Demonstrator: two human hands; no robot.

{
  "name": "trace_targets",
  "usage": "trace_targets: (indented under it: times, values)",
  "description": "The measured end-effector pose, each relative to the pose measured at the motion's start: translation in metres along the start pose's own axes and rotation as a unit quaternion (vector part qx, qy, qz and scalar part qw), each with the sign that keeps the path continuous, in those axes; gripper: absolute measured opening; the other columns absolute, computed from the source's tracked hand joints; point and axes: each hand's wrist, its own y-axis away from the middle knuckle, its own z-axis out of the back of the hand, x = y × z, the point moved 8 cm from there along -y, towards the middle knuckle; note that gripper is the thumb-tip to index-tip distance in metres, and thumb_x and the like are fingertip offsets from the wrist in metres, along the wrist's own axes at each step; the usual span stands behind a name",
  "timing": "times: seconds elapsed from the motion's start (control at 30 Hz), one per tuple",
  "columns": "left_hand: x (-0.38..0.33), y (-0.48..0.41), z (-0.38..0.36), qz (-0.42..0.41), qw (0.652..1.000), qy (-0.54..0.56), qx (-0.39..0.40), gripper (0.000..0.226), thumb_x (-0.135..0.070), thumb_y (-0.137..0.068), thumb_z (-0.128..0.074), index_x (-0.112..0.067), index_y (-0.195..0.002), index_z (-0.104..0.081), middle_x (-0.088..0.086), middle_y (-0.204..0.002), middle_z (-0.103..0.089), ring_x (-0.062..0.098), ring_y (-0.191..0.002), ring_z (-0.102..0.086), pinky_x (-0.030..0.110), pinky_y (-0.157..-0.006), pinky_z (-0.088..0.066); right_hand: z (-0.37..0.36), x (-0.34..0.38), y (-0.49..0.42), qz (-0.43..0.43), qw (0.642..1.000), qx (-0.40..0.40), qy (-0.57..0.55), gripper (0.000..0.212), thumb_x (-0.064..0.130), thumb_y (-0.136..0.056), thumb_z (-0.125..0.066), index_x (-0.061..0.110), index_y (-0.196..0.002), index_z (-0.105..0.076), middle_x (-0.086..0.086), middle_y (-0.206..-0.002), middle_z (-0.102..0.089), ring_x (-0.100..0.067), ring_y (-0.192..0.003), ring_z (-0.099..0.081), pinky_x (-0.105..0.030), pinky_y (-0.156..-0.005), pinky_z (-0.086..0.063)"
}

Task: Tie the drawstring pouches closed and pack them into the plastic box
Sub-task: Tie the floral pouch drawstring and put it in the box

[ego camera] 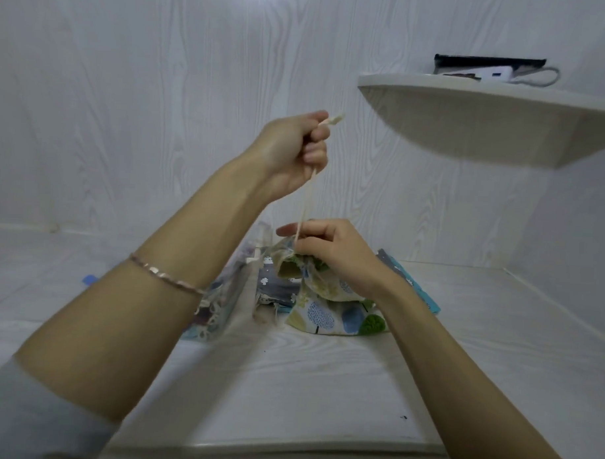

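Note:
A white pouch printed with blue and green trees point(335, 316) lies on the white table. My right hand point(331, 254) pinches its gathered mouth. My left hand point(293, 150) is raised above it, closed on the cream drawstring point(303, 208), which runs taut from the pouch's mouth up to my fist, its end sticking out on top. A grey patterned pouch point(275, 290) lies just left of it. The clear plastic box point(216, 305) stands behind my left forearm, blurred and partly hidden, with pouches inside.
More fabric pouches, grey and teal point(412, 281), lie behind my right wrist. A rounded white corner shelf point(487, 112) juts out at upper right with a power bank and cable on it. White walls enclose the table. A blue scrap point(89, 279) lies far left.

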Motion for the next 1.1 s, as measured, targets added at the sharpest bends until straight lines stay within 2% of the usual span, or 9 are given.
trace_targets:
  times: [0.1, 0.2, 0.27, 0.4, 0.53, 0.73, 0.87, 1.0, 1.1]
  values:
    - [0.006, -0.018, 0.006, -0.028, 0.984, -0.169, -0.045, 0.026, -0.007, -0.102, -0.032, -0.002, -0.126, -0.041, 0.008, -0.073, -0.055, 0.011, -0.055, -0.043, 0.017, -0.046, -0.041, 0.007, 0.005, 0.005, 0.018, 0.999, -0.020, -0.022, 0.019, 0.005, -0.093, -0.058, 0.012, -0.085, -0.074, 0.003, -0.102, -0.073, -0.020, -0.085, -0.063, -0.027, -0.077, -0.051]
    - [0.032, -0.016, 0.026, 0.014, 0.822, -0.565, -0.062, 0.051, -0.036, -0.101, -0.038, -0.002, -0.137, -0.031, 0.019, -0.106, -0.065, 0.026, -0.086, -0.065, 0.036, -0.078, -0.055, 0.025, -0.003, 0.005, 0.023, 0.997, -0.075, -0.002, 0.037, 0.011, -0.095, -0.058, 0.010, -0.058, -0.061, -0.025, -0.103, -0.070, -0.042, -0.098, -0.063, -0.048, -0.080, -0.049]
    - [0.042, -0.003, 0.029, -0.022, 0.761, -0.647, -0.040, 0.043, -0.038, -0.100, -0.041, 0.000, -0.115, -0.054, 0.020, -0.104, -0.068, 0.029, -0.090, -0.064, 0.037, -0.084, -0.049, 0.036, -0.009, 0.005, 0.018, 0.995, -0.096, -0.019, 0.036, 0.011, -0.095, -0.059, 0.007, -0.059, -0.061, -0.025, -0.089, -0.070, -0.032, -0.095, -0.066, -0.036, -0.080, -0.048]
    - [0.063, 0.031, 0.032, -0.014, 0.852, -0.516, 0.088, 0.029, -0.031, -0.096, -0.055, -0.008, -0.105, -0.071, 0.005, -0.087, -0.072, 0.012, -0.075, -0.064, 0.022, -0.070, -0.051, 0.044, -0.020, 0.006, -0.001, 0.988, -0.110, -0.112, 0.020, 0.005, -0.093, -0.058, -0.009, -0.083, -0.068, -0.017, -0.066, -0.057, -0.013, -0.060, -0.053, -0.027, -0.068, -0.045]
    - [0.068, 0.036, 0.055, -0.023, 0.909, -0.413, 0.038, 0.021, -0.012, -0.086, -0.069, -0.007, -0.106, -0.072, 0.016, -0.094, -0.074, 0.013, -0.080, -0.069, 0.019, -0.074, -0.056, 0.045, -0.025, 0.008, -0.025, 0.980, -0.133, -0.148, 0.016, 0.008, -0.091, -0.062, -0.005, -0.088, -0.070, -0.013, -0.066, -0.061, -0.015, -0.071, -0.064, -0.031, -0.075, -0.052]
    - [0.092, 0.037, 0.059, 0.061, 0.887, -0.449, 0.084, 0.020, -0.017, -0.091, -0.062, -0.013, -0.107, -0.074, 0.012, -0.101, -0.074, 0.032, -0.106, -0.066, 0.045, -0.099, -0.050, 0.043, -0.029, 0.016, -0.069, 0.980, -0.126, -0.137, 0.013, 0.011, -0.091, -0.064, 0.002, -0.093, -0.072, -0.012, -0.067, -0.065, -0.025, -0.067, -0.054, -0.031, -0.069, -0.052]
    - [0.087, 0.043, 0.051, -0.001, 0.881, -0.470, 0.057, 0.018, -0.025, -0.083, -0.073, -0.011, -0.093, -0.078, 0.006, -0.084, -0.076, 0.006, -0.076, -0.069, 0.019, -0.075, -0.054, 0.040, -0.027, 0.017, -0.081, 0.982, -0.104, -0.138, 0.010, 0.007, -0.090, -0.063, 0.001, -0.095, -0.070, -0.004, -0.074, -0.070, -0.026, -0.071, -0.058, -0.027, -0.069, -0.054]
    - [0.086, 0.040, 0.059, -0.003, 0.875, -0.484, 0.011, 0.017, -0.023, -0.085, -0.072, -0.006, -0.087, -0.076, 0.002, -0.064, -0.069, 0.003, -0.052, -0.057, 0.016, -0.053, -0.047, 0.039, -0.029, 0.021, -0.103, 0.982, -0.070, -0.144, 0.018, -0.005, -0.079, -0.071, 0.004, -0.091, -0.061, -0.010, -0.070, -0.064, -0.021, -0.068, -0.062, -0.028, -0.068, -0.054]
    - [0.090, 0.038, 0.062, 0.034, 0.880, -0.473, -0.008, 0.022, -0.027, -0.087, -0.069, -0.005, -0.089, -0.075, 0.004, -0.064, -0.065, 0.009, -0.054, -0.055, 0.019, -0.055, -0.044, 0.047, -0.029, 0.023, -0.094, 0.986, -0.118, -0.074, 0.027, -0.009, -0.072, -0.075, 0.009, -0.081, -0.057, -0.012, -0.074, -0.060, -0.026, -0.074, -0.060, -0.038, -0.073, -0.056]
